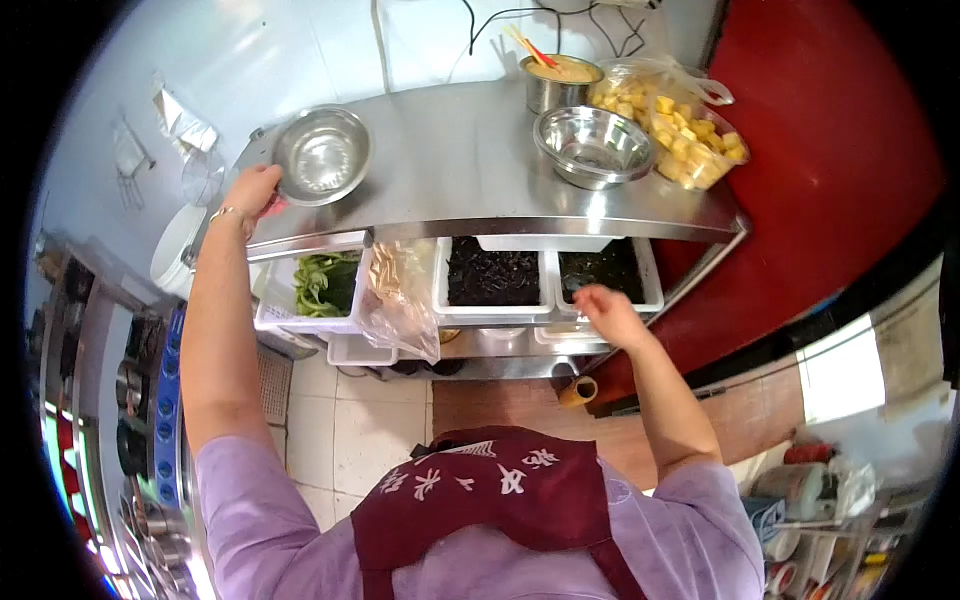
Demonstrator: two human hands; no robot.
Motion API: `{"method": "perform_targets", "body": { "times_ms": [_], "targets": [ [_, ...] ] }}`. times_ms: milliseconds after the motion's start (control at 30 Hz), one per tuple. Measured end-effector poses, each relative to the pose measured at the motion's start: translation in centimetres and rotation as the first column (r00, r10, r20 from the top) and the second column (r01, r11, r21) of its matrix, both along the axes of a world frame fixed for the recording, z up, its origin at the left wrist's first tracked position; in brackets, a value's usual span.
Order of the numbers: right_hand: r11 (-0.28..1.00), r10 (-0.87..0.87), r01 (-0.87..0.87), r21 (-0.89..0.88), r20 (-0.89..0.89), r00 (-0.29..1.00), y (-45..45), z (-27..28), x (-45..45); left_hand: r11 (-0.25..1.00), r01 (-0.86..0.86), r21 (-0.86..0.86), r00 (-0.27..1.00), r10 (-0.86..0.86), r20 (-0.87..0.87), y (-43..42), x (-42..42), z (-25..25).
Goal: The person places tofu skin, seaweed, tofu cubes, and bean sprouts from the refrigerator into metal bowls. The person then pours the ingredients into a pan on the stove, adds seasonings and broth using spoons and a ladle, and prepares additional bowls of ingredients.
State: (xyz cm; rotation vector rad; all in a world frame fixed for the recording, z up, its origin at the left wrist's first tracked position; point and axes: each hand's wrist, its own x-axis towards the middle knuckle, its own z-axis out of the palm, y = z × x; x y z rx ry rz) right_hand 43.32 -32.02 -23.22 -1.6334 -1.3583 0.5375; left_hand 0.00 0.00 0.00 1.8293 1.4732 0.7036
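At the left end of the steel table, my left hand (258, 188) is closed beside the rim of a shallow metal bowl (325, 155). A bit of something red (273, 207) shows under the fingers; what they grip is hidden. My right hand (607, 312) hovers at the front of a white bin (652, 275) on the shelf below, its fingers curled together. Dark green wet food (598, 268) lies in that bin. I cannot make out anything between these fingers.
On the tabletop (440, 150) stand stacked metal bowls (592, 150), a pot of tan sauce (560, 85) and a bagged tub of yellow chunks (690, 140). Below are black strips (492, 275), green leaves (322, 283) and a plastic bag (400, 300). A red panel (830, 130) borders the right.
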Motion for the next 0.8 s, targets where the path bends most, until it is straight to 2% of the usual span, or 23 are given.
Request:
{"method": "perform_targets", "body": {
  "times_ms": [33, 67, 100, 133, 167, 200, 233, 267, 300, 333, 367, 400, 433, 467, 500, 567, 633, 767, 800],
  "targets": [
    [1.000, 0.028, -0.028, -0.006, -0.021, 0.999, 0.3, -0.5, -1.0, 0.997, -0.072, 0.024, 0.994, 0.069, 0.083, -2.3, -2.0, 0.7],
    [1.000, -0.027, 0.025, 0.019, 0.133, 0.991, 1.7, 1.4, -2.2, 0.989, -0.140, 0.048, 0.977, 0.131, 0.167, -4.7, -3.8, 1.6],
    [0.999, -0.047, 0.044, 0.018, 0.263, 0.964, 5.3, 2.4, 4.9, 0.985, -0.174, 0.024, 0.926, 0.155, 0.345, -6.2, -0.7, -0.7],
    [0.993, -0.092, 0.111, -0.041, 0.324, 0.941, 8.4, 3.1, 5.5, 0.980, -0.199, 0.026, 0.879, 0.167, 0.446, -8.6, -1.6, -0.3],
    [0.941, -0.262, 0.082, 0.329, 0.553, 0.790, 10.4, 3.1, 4.7, 0.974, -0.228, -0.002, 0.823, 0.194, 0.534, -11.3, -2.9, -0.4],
    [0.905, -0.268, 0.063, 0.420, 0.450, 0.852, 12.7, 3.7, 3.6, 0.962, -0.260, -0.082, 0.786, 0.260, 0.561, -14.5, -4.0, -0.3],
    [0.937, -0.268, 0.128, 0.324, 0.434, 0.860, 15.4, 3.3, 4.6, 0.971, -0.235, -0.044, 0.705, 0.202, 0.680, -17.4, -3.6, -1.6],
    [0.959, -0.268, 0.188, 0.214, 0.449, 0.852, 17.3, 2.9, 5.1, 0.974, -0.172, -0.148, 0.743, 0.227, 0.629, -20.0, -5.6, -3.0],
    [0.966, -0.252, 0.244, 0.082, 0.498, 0.830, 18.8, 2.7, 5.2, 0.955, -0.249, -0.162, 0.668, 0.290, 0.685, -23.8, -3.0, -3.5],
    [0.957, -0.232, 0.290, -0.023, 0.542, 0.808, 20.0, 2.7, 5.4, 0.946, -0.265, -0.185, 0.629, 0.315, 0.710, -25.5, -3.2, -6.2],
    [0.943, -0.220, 0.322, -0.084, 0.569, 0.792, 20.8, 2.8, 5.7, 0.953, -0.121, -0.278, 0.707, 0.280, 0.650, -26.5, -5.2, -8.9],
    [0.930, -0.219, 0.350, -0.116, 0.588, 0.779, 21.4, 3.0, 6.0, 0.944, -0.107, -0.312, 0.655, 0.303, 0.693, -28.0, -4.4, -11.4],
    [0.921, -0.229, 0.368, -0.129, 0.584, 0.778, 21.9, 3.3, 6.3, 0.898, -0.063, -0.435, 0.674, 0.360, 0.645, -28.9, -5.0, -13.3],
    [0.918, -0.249, 0.378, -0.117, 0.573, 0.781, 22.1, 3.8, 6.8, 0.868, -0.088, -0.489, 0.713, 0.398, 0.577, -29.5, -5.5, -16.7],
    [0.918, -0.270, 0.385, -0.099, 0.557, 0.786, 22.3, 4.3, 7.2, 0.827, -0.090, -0.555, 0.700, 0.449, 0.555, -30.2, -3.4, -16.8],
    [0.919, -0.315, 0.391, -0.049, 0.502, 0.805, 22.4, 5.5, 7.8, 0.778, -0.015, -0.628, 0.752, 0.423, 0.506, -30.0, -1.3, -18.1],
    [0.921, -0.352, 0.389, 0.007, 0.443, 0.824, 22.1, 6.8, 8.3, 0.743, 0.064, -0.666, 0.773, 0.385, 0.505, -29.2, 0.6, -19.6],
    [0.934, -0.357, 0.345, 0.096, 0.318, 0.878, 21.0, 8.7, 7.7, 0.689, 0.155, -0.708, 0.737, 0.397, 0.547, -27.1, 5.3, -20.6],
    [0.939, -0.344, 0.326, 0.111, 0.291, 0.893, 20.6, 9.0, 7.5, 0.678, 0.248, -0.692, 0.733, 0.335, 0.592, -26.2, 6.4, -21.1]
  ]
}}
